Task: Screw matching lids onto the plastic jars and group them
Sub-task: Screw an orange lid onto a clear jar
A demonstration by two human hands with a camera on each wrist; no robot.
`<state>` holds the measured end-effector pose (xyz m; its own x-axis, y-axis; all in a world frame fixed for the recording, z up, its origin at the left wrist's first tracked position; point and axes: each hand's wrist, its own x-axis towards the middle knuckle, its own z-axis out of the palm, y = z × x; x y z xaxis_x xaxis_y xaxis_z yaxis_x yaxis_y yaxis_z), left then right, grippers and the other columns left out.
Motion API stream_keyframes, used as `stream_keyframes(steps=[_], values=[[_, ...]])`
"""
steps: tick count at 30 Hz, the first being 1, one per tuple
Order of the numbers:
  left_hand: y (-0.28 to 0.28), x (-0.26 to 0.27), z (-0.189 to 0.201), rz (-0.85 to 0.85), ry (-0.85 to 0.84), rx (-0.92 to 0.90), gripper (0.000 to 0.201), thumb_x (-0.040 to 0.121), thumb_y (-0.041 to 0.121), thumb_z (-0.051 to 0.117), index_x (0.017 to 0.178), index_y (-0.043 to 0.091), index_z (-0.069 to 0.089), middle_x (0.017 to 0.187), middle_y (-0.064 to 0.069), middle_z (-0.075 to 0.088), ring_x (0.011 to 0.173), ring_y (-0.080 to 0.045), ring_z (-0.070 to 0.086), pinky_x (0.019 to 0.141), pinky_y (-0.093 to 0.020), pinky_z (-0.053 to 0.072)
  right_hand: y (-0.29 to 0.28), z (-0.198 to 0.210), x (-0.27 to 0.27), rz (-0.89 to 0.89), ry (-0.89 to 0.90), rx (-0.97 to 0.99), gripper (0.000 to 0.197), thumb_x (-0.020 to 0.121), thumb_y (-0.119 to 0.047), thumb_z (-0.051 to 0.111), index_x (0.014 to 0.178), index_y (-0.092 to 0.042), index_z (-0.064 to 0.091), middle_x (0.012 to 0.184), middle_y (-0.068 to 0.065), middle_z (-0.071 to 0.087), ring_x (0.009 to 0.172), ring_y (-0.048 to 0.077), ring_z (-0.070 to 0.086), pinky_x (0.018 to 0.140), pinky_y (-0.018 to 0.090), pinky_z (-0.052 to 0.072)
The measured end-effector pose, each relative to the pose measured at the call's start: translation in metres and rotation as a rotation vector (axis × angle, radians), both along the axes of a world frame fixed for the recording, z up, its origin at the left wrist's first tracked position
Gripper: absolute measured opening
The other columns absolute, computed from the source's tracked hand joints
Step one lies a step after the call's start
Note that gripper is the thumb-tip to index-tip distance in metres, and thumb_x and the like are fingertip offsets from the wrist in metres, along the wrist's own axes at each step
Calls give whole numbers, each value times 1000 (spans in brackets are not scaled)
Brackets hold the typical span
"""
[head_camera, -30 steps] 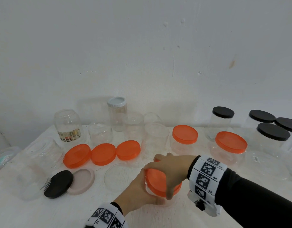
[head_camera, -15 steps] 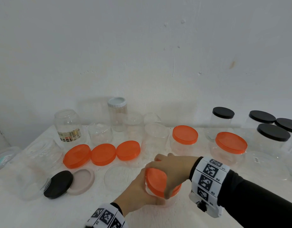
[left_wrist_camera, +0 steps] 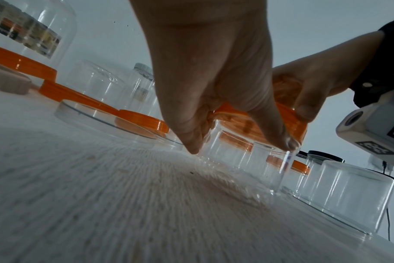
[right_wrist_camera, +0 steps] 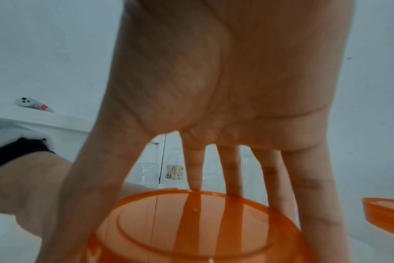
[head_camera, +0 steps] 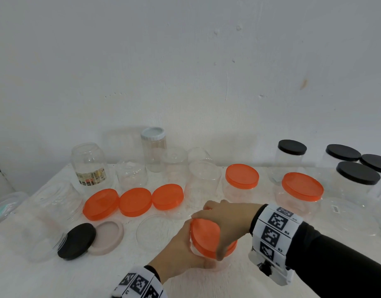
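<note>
A clear plastic jar (head_camera: 215, 263) stands near the table's front, tilted a little, and my left hand (head_camera: 181, 252) grips its side from the left. An orange lid (head_camera: 204, 237) sits on its mouth. My right hand (head_camera: 224, 224) reaches over from the right, fingers and thumb curled round the lid's rim. In the left wrist view my left hand (left_wrist_camera: 214, 99) holds the clear jar (left_wrist_camera: 247, 156) below the orange lid (left_wrist_camera: 259, 124). The right wrist view looks down on the orange lid (right_wrist_camera: 191, 226) with my right hand's fingers (right_wrist_camera: 232, 174) behind it.
Three loose orange lids (head_camera: 133, 202) lie left of centre, with a black lid (head_camera: 76, 240), a pale pink lid (head_camera: 107, 237) and a clear lid (head_camera: 155, 231) in front. Open clear jars (head_camera: 203, 186) stand behind. Two orange-lidded jars (head_camera: 242, 179) and several black-lidded jars (head_camera: 357, 179) stand right.
My right hand has shifted slightly round the orange lid and its wrist has moved a little lower. The jar and my left hand have stayed in place.
</note>
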<state>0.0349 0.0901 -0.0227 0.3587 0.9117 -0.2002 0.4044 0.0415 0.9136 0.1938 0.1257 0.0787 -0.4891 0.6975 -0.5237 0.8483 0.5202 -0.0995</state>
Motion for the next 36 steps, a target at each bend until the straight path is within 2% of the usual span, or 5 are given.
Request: stream_keyframes(steps=[14,21,25,31,36], values=[[-2,0,0,7,-10,-19,106,56,32,91,134,41,21,135,16,40,127,-12,43,110,-38,41,-8,-36,19,-40,224,176,97,70,-69,64,148,-40,13,140,-7,27,121,19,25,95,38,42],[-3,4,-1,26,-4,18,112,43,47,88,131,45,18,129,22,42,120,-4,49,105,-33,45,-23,-59,9,-176,351,256,90,75,-69,52,149,-37,12,146,-9,17,124,23,25,100,40,32],[0,3,-6,10,16,35,115,49,44,89,136,45,15,130,24,41,117,2,50,101,-26,47,-28,-68,7,-202,360,301,88,78,-71,44,150,-36,8,152,-10,11,130,26,21,102,44,32],[11,-9,1,-102,209,94,120,52,53,86,146,40,12,131,28,40,115,8,48,87,-7,42,-28,-74,10,-204,373,289,90,77,-75,39,150,-38,3,156,-13,2,138,24,11,104,47,31],[32,-33,14,-139,486,158,104,65,52,80,148,35,20,150,18,29,132,-2,35,108,-21,32,-27,-77,13,-219,412,242,92,74,-79,42,149,-42,1,155,-18,-2,140,20,4,108,50,28]])
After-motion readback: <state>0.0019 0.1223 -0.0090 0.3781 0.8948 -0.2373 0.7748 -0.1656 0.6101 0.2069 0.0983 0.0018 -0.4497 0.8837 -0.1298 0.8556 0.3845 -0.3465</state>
